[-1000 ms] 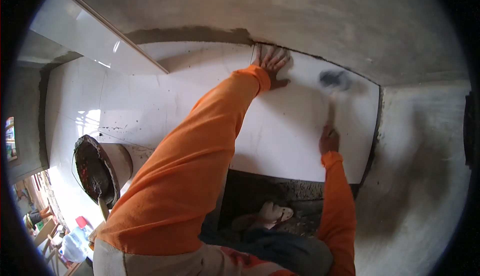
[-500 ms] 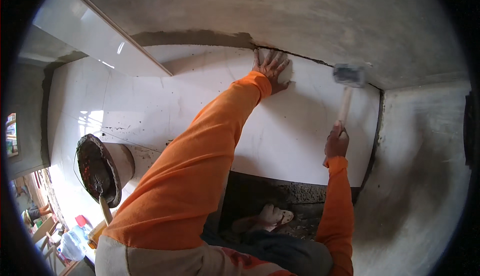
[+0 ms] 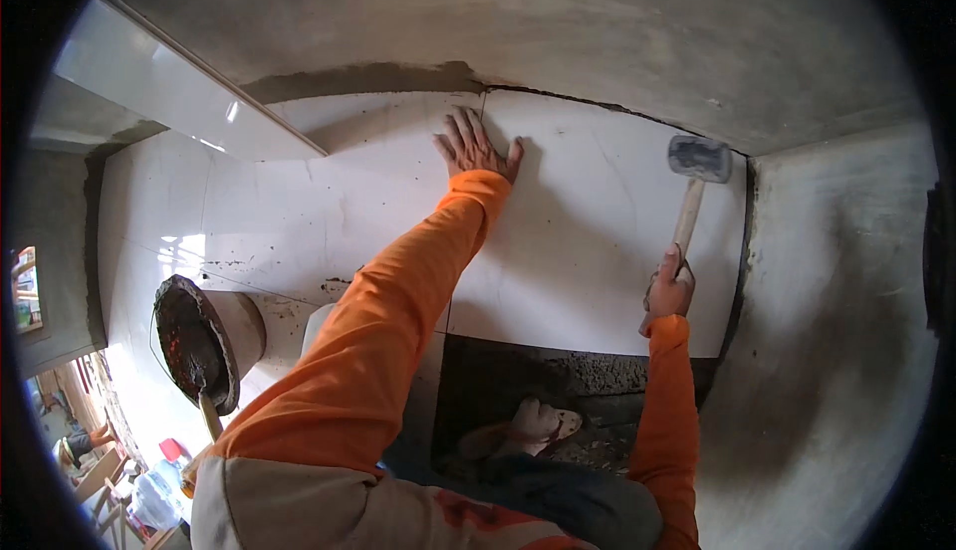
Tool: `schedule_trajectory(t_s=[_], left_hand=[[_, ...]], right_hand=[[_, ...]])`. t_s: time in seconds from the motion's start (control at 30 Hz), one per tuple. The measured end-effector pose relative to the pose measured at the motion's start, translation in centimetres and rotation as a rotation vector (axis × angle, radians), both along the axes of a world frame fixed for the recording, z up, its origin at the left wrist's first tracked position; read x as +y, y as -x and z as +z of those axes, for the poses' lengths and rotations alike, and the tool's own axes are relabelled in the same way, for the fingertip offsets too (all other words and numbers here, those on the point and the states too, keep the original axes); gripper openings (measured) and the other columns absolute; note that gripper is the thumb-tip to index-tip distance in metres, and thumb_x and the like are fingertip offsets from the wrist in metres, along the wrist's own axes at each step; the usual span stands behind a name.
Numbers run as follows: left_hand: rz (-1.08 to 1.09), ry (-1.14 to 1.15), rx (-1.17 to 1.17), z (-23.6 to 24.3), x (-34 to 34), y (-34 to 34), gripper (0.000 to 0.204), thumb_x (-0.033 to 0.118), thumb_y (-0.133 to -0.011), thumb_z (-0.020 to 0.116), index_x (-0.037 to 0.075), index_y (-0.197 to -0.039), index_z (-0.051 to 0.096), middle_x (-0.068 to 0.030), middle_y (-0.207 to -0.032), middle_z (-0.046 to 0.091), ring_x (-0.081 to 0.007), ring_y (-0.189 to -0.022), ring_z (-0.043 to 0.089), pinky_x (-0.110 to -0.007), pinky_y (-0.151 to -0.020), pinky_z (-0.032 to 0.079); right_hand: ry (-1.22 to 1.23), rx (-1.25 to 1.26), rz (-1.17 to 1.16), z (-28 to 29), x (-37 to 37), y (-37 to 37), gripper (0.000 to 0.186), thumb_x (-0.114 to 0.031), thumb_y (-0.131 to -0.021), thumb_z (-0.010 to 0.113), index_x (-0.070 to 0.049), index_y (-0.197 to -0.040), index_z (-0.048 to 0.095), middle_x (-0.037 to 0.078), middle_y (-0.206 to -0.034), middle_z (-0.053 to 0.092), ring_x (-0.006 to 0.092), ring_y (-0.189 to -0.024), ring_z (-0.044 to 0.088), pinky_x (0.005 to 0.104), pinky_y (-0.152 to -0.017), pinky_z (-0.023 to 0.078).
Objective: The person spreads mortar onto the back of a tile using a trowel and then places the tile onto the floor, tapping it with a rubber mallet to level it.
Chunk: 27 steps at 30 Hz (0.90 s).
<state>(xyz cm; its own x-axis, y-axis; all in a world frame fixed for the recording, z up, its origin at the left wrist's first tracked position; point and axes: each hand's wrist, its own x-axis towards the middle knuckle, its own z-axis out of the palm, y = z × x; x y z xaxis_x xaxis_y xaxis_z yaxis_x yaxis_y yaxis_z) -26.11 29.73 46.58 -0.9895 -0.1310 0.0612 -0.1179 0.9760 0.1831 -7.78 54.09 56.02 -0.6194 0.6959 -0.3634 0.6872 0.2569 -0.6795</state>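
Note:
My right hand [image 3: 671, 289] grips the pale wooden handle of a rubber mallet [image 3: 700, 158], whose dark grey head is over the far right part of a large white floor tile [image 3: 607, 241]. Whether the head touches the tile I cannot tell. My left hand [image 3: 475, 144] lies flat with fingers spread across the seam between this tile and the white tile to its left. A narrow dark gap runs along the tile's far edge by the wall. Past its near edge lies dark, rough mortar [image 3: 597, 376], where a foot in a sandal [image 3: 543, 423] rests.
A bucket [image 3: 231, 326] crusted with mortar stands on the tiles at left, a tool handle [image 3: 209, 416] sticking out of it. One long white tile [image 3: 179, 77] leans at the far left. Grey walls [image 3: 836, 351] bound the far and right sides. A clear plastic jug [image 3: 154, 500] sits lower left.
My left hand has slid left and a little nearer, from the tile's far edge onto the seam. The mallet head has stayed near the same spot and is less blurred.

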Motion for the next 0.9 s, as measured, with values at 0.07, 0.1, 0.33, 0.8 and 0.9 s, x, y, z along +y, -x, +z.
schedule_trajectory(t_s=[0.07, 0.1, 0.33, 0.8, 0.9], left_hand=[[0.036, 0.002, -0.013, 0.8, 0.0, 0.6, 0.085, 0.062, -0.082, 0.035, 0.004, -0.143, 0.018, -0.0119, -0.15, 0.013, -0.0295, -0.139, 0.006, -0.056, -0.108, 0.003], [0.066, -0.003, -0.035, 0.9, 0.2, 0.6, 0.085, 0.062, -0.082, 0.034, 0.005, -0.143, 0.017, -0.012, -0.15, 0.014, -0.0296, -0.139, 0.007, -0.058, -0.107, 0.004], [-0.228, 0.07, -0.024, 1.3, -1.2, 1.4, 0.086, 0.061, -0.083, 0.033, 0.003, -0.143, 0.015, -0.0116, -0.15, 0.01, -0.0285, -0.139, 0.003, -0.059, -0.106, 0.003], [-0.282, 0.166, -0.02, 0.6, -0.4, 1.9, 0.082, 0.061, -0.085, 0.028, 0.009, -0.145, 0.01, -0.0047, -0.151, 0.009, -0.0262, -0.14, 0.001, -0.059, -0.107, 0.001], [-0.281, 0.154, -0.01, -0.7, -1.6, 1.2, 0.081, 0.062, -0.085, 0.028, 0.01, -0.145, 0.011, -0.0044, -0.151, 0.009, -0.0265, -0.14, 0.002, -0.06, -0.107, 0.002]], right_hand=[[0.124, 0.166, -0.073, 0.9, -1.1, -0.9, 0.048, -0.046, -0.092, 0.042, 0.0, -0.08, 0.05, 0.004, -0.06, 0.047, 0.0136, -0.046, 0.048, 0.0311, -0.044, 0.039], [0.239, 0.323, -0.155, 1.2, -1.2, -1.5, 0.045, -0.046, -0.092, 0.043, -0.002, -0.081, 0.048, 0.0, -0.059, 0.044, 0.0098, -0.042, 0.043, 0.0278, -0.04, 0.037], [0.14, 0.435, -0.144, 0.5, -0.1, 0.9, 0.039, -0.041, -0.094, 0.039, -0.004, -0.094, 0.048, 0.005, -0.074, 0.05, 0.0118, -0.06, 0.053, 0.0261, -0.049, 0.042], [-0.07, 0.201, 0.209, -4.9, 0.0, 5.1, 0.04, -0.035, -0.093, 0.042, 0.003, -0.086, 0.051, 0.015, -0.071, 0.056, 0.0244, -0.055, 0.056, 0.0354, -0.053, 0.045], [0.165, 0.396, -0.035, -3.7, -2.4, 4.0, 0.042, -0.038, -0.093, 0.041, 0.002, -0.088, 0.053, 0.016, -0.071, 0.057, 0.0259, -0.057, 0.057, 0.0372, -0.056, 0.047]])
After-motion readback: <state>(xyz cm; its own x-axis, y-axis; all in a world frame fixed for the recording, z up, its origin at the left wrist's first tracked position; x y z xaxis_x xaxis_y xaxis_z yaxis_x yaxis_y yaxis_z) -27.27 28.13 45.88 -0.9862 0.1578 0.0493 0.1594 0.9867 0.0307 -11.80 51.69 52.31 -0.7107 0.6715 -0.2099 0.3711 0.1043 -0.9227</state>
